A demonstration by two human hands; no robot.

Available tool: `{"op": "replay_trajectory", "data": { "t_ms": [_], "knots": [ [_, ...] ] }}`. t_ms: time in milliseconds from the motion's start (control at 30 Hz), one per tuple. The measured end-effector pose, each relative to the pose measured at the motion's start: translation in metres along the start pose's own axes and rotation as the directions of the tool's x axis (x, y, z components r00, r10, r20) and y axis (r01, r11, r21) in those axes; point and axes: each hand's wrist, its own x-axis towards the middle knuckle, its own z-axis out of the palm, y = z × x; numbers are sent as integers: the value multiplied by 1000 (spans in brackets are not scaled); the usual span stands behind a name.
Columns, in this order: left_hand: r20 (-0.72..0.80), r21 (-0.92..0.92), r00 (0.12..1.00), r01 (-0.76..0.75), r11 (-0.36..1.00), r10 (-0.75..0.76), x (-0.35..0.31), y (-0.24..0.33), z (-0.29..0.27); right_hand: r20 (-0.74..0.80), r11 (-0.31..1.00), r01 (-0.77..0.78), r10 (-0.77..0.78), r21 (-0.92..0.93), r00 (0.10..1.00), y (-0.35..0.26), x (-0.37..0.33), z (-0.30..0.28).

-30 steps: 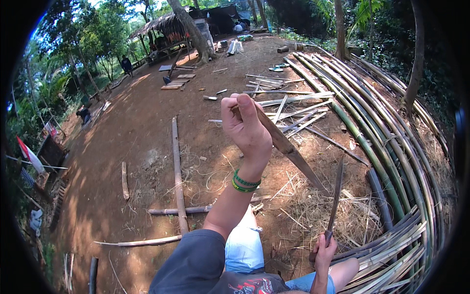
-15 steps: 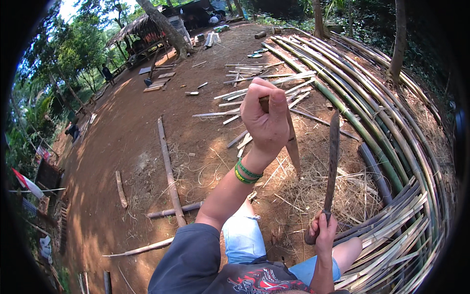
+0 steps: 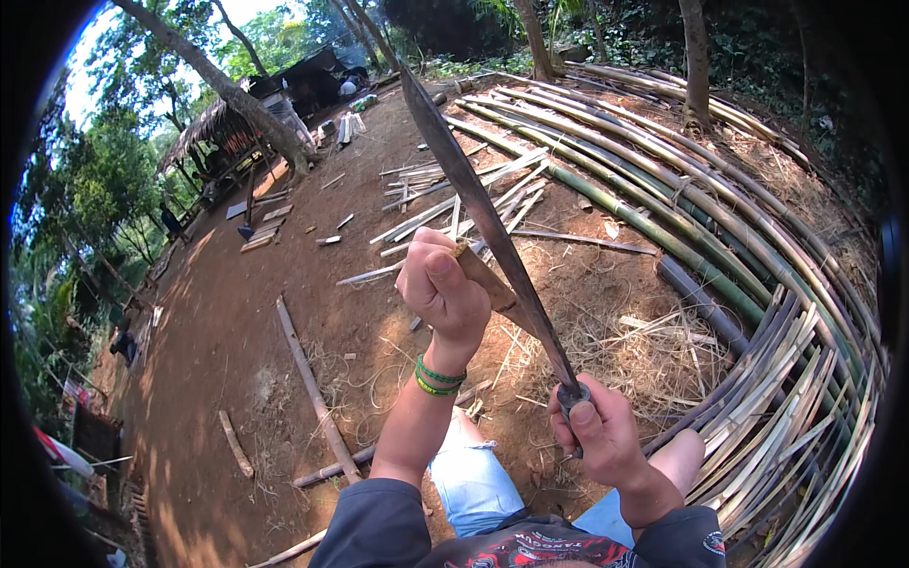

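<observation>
My right hand (image 3: 606,431) is wrapped round the handle of a machete (image 3: 478,208). Its long dark blade slants up and to the left, the tip high over the ground. In my raised left hand (image 3: 443,293), closed in a fist with a green band at the wrist, is a short brown strip of wood or bamboo (image 3: 490,284). The strip slopes down to the right from my fingers, and the blade crosses its lower part. Whether blade and strip touch, I cannot tell.
Pale shavings (image 3: 644,350) litter the dirt ahead. Split slats (image 3: 757,454) are heaped by my right knee, beside long bamboo poles (image 3: 644,213). More split pieces (image 3: 426,222) lie farther off. A wooden pole (image 3: 317,383) lies to the left, and a thatched shelter (image 3: 213,128) stands behind.
My right hand has come up and left, swinging the machete from upright to a leftward slant across the strip. My left hand has come lower and left, still holding the strip.
</observation>
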Motion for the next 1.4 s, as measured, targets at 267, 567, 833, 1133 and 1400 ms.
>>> {"op": "replay_trajectory", "data": {
  "t_ms": [267, 567, 833, 1133, 1400],
  "knots": [
    [55, -73, 998, 10, 997, -6, -6, 7, 6, 45, 991, 59, -54, -117, 998, -13, 3, -7],
    [109, -81, 979, 184, 980, -175, 5, 0, 16, -83, 993, 8, 2, 122, 997, 0, -2, -18],
    [32, -58, 985, 170, 984, -169, -2, 8, 27, -99, 960, -49, 79, 277, 992, 31, 2, -5],
    [10, 0, 1000, 0, 1000, 0, -14, 19, 26, -13, 1000, -4, 4, -9, 1000, 26, 4, -1],
    [16, -7, 1000, -16, 1000, 16, -17, 30, 17, -5, 990, -81, 83, 117, 997, 36, 4, -1]
  ]
}}
